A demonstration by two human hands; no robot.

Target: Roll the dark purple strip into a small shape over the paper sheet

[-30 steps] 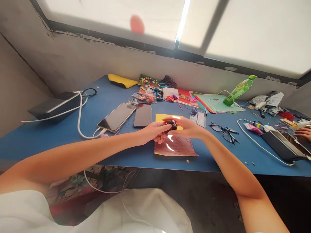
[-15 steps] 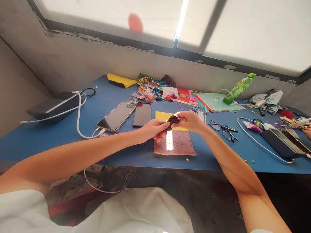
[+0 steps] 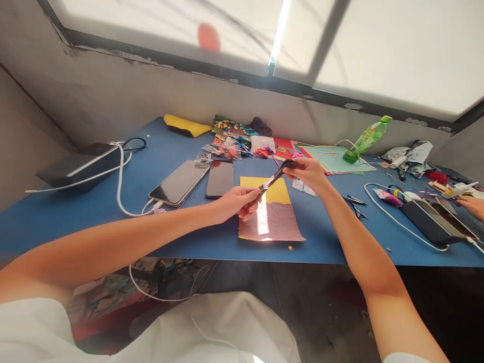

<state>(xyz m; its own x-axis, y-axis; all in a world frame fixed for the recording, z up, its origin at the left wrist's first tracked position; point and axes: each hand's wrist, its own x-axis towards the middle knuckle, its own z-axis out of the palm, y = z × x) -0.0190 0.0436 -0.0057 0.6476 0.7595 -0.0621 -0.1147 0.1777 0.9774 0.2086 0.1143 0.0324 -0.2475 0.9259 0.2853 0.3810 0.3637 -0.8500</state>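
A dark strip of modelling clay [image 3: 274,178] is stretched on a slant between my two hands, above a card. Its lower end is pinched between the thumb and fingers of my left hand [image 3: 244,200]. Higher and farther right, my right hand [image 3: 306,170] grips the other end, where the clay is thicker. Below lies a yellow card [image 3: 278,190], its near part covered by a rough mauve layer [image 3: 283,222]. A bar of sunlight falls across that layer.
Two phones [image 3: 179,182] lie left of the card. Glasses [image 3: 355,206] are partly hidden by my right forearm. A green bottle [image 3: 368,140] leans at the back, near coloured sheets. Another person's hand [image 3: 472,204] is at the far right, beyond a black case [image 3: 431,224].
My right hand has moved up and to the right, away from the left. The dark clay, bunched into a lump before, is now drawn out into a long strip.
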